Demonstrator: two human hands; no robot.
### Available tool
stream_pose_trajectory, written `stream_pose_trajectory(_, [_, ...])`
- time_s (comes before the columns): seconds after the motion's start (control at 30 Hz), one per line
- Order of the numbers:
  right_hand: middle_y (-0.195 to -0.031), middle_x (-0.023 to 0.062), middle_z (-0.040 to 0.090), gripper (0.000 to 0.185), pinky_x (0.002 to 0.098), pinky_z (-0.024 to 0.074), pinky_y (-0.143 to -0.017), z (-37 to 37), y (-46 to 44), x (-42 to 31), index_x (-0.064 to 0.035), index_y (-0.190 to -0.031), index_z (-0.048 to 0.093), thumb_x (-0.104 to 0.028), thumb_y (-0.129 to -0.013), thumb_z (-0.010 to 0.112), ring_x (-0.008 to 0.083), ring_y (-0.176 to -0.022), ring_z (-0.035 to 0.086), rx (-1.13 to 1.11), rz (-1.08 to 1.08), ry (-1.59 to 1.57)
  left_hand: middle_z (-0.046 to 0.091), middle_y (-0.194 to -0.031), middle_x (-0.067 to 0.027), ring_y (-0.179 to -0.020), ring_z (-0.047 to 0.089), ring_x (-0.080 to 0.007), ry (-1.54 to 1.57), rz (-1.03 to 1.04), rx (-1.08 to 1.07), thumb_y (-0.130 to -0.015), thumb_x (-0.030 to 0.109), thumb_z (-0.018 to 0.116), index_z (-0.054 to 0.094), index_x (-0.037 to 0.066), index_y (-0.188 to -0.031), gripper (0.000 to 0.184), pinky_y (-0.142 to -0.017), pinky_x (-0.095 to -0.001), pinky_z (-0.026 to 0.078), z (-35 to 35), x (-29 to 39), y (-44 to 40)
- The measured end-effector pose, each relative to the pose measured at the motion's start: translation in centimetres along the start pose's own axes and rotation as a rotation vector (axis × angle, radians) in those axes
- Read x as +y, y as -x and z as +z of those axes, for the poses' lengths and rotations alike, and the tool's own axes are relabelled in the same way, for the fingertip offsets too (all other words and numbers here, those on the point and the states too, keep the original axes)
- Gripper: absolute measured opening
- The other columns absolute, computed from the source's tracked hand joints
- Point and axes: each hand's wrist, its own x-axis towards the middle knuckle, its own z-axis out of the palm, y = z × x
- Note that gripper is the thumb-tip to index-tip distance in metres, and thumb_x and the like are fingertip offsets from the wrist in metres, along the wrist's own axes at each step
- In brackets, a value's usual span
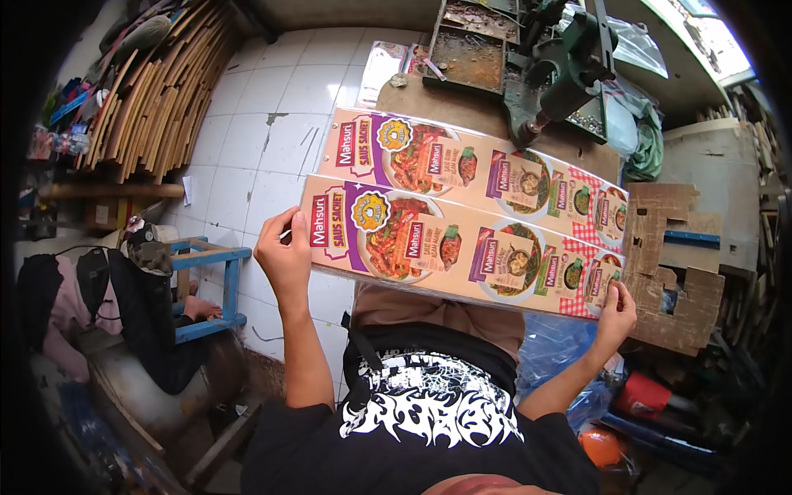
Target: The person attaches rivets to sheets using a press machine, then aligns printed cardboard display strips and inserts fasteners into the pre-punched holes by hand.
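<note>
A long printed panel (445, 252) with "Mahsuri Saus Sachet" and food pictures lies across the space before my body, tilted down to the right. My left hand (285, 247) grips its left end, fingers curled round the edge. At its lower right corner, my right hand (617, 312) pinches the edge. A second panel (474, 165) with the same print lies just beyond, partly covered by the near one. Its right part reaches under a dark green machine (549, 82) with a downward spindle.
Metal trays (466, 59) of small parts adjoin the machine. Brown cut-out boards (672, 272) stand at the right. Wood strips (161, 91) lean at the back left, with a blue-framed stool (206, 258) nearer. Clear blue plastic (549, 346) lies below the panels.
</note>
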Motion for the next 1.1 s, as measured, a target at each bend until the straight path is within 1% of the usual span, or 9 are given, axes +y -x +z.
stream_pose_trajectory(0.23, [-0.098, 0.0125, 0.071, 0.024, 0.0335, 0.0523, -0.074, -0.8, 0.0, -1.2, -0.002, -0.108, 0.074, -0.015, -0.09, 0.066, 0.0218, -0.081, 0.067, 0.027, -0.03, 0.078, 0.071, -0.093, -0.0129, -0.083, 0.068, -0.02, 0.038, 0.008, 0.04, -0.089, 0.007, 0.067, 0.072, -0.004, -0.098, 0.015, -0.077, -0.0308, 0.055, 0.3, 0.2, 0.3])
stream_pose_trajectory(0.3, [-0.095, 0.012, 0.071, 0.024, 0.0329, 0.052, -0.073, -0.5, 0.0, -0.9, -0.002, -0.108, 0.074, -0.016, -0.09, 0.066, 0.0207, -0.079, 0.066, 0.018, -0.007, 0.048, 0.069, -0.102, -0.0129, -0.089, 0.068, -0.0215, 0.091, 0.004, 0.013, -0.089, 0.007, 0.067, 0.071, -0.003, -0.102, 0.016, -0.07, -0.0309, 0.057, 0.5, -1.3, 0.2])
stream_pose_trajectory(0.4, [-0.095, 0.0118, 0.07, 0.023, 0.0312, 0.0518, -0.072, -0.7, 0.2, -1.7, -0.001, -0.108, 0.073, -0.015, -0.091, 0.066, 0.0186, -0.078, 0.065, 0.006, 0.025, 0.035, 0.066, -0.113, -0.013, -0.105, 0.063, -0.0217, 0.151, -0.061, -0.024, -0.09, 0.01, 0.065, 0.071, -0.002, -0.102, 0.018, -0.09, -0.0357, 0.05, 0.3, -2.6, -0.2])
stream_pose_trajectory(0.5, [-0.095, 0.0112, 0.069, 0.024, 0.0306, 0.0518, -0.071, -0.5, 0.0, -0.9, -0.0002, -0.109, 0.073, -0.014, -0.091, 0.066, 0.0178, -0.079, 0.065, 0.006, 0.017, -0.023, 0.066, -0.114, -0.0133, -0.106, 0.062, -0.0225, 0.207, -0.064, -0.011, -0.091, 0.01, 0.063, 0.069, -0.004, -0.102, 0.018, -0.09, -0.0358, 0.048, 0.4, -3.2, -0.3])
stream_pose_trajectory(0.57, [-0.096, 0.0112, 0.069, 0.024, 0.0307, 0.0519, -0.071, -0.7, 0.2, -1.1, 0.0005, -0.11, 0.072, -0.014, -0.091, 0.065, 0.0179, -0.079, 0.065, 0.004, -0.029, -0.008, 0.067, -0.11, -0.012, -0.099, 0.064, -0.0188, 0.197, -0.024, 0.007, -0.092, 0.01, 0.061, 0.067, -0.005, -0.104, 0.02, -0.085, -0.0333, 0.05, 0.2, -2.7, -0.2])
stream_pose_trajectory(0.63, [-0.096, 0.0116, 0.069, 0.025, 0.0305, 0.052, -0.071, -0.7, 0.3, -1.7, 0.0011, -0.11, 0.072, -0.013, -0.092, 0.065, 0.0176, -0.08, 0.065, 0.002, -0.014, -0.024, 0.068, -0.102, -0.0101, -0.09, 0.064, -0.014, 0.374, -0.212, -0.097, -0.094, 0.01, 0.06, 0.065, -0.005, -0.107, 0.02, -0.081, -0.0293, 0.051, -0.7, -1.7, -0.3])
stream_pose_trajectory(0.67, [-0.097, 0.012, 0.069, 0.025, 0.0302, 0.052, -0.072, -0.8, 0.4, -1.8, 0.0017, -0.111, 0.072, -0.013, -0.092, 0.065, 0.0174, -0.08, 0.065, -0.002, -0.003, -0.04, 0.068, -0.095, -0.0087, -0.084, 0.064, -0.0098, 0.443, -0.191, -0.083, -0.096, 0.009, 0.059, 0.062, -0.006, -0.111, 0.022, -0.078, -0.0241, 0.051, -0.9, -0.9, -0.3])
stream_pose_trajectory(1.0, [-0.104, 0.0105, 0.07, 0.03, 0.0272, 0.0519, -0.08, 0.4, -0.8, -0.1, 0.0063, -0.116, 0.067, -0.012, -0.094, 0.064, 0.0135, -0.088, 0.064, -0.064, 0.195, -0.34, 0.068, -0.111, -0.0172, -0.095, 0.067, -0.0141, 0.751, -0.268, -0.383, -0.1, 0.016, 0.057, 0.053, -0.012, -0.128, 0.04, -0.084, -0.0252, 0.054, -2.5, -1.6, -0.9])
stream_pose_trajectory(1.1, [-0.105, 0.0094, 0.069, 0.028, 0.0262, 0.0515, -0.084, 0.3, -1.2, 0.5, 0.0062, -0.118, 0.065, -0.01, -0.096, 0.061, 0.0125, -0.091, 0.064, -0.101, 0.221, -0.51, 0.068, -0.111, -0.0168, -0.094, 0.067, -0.0143, 0.875, -0.27, -0.338, -0.1, 0.018, 0.058, 0.052, -0.013, -0.129, 0.042, -0.084, -0.0248, 0.054, -2.5, -1.3, -0.7])
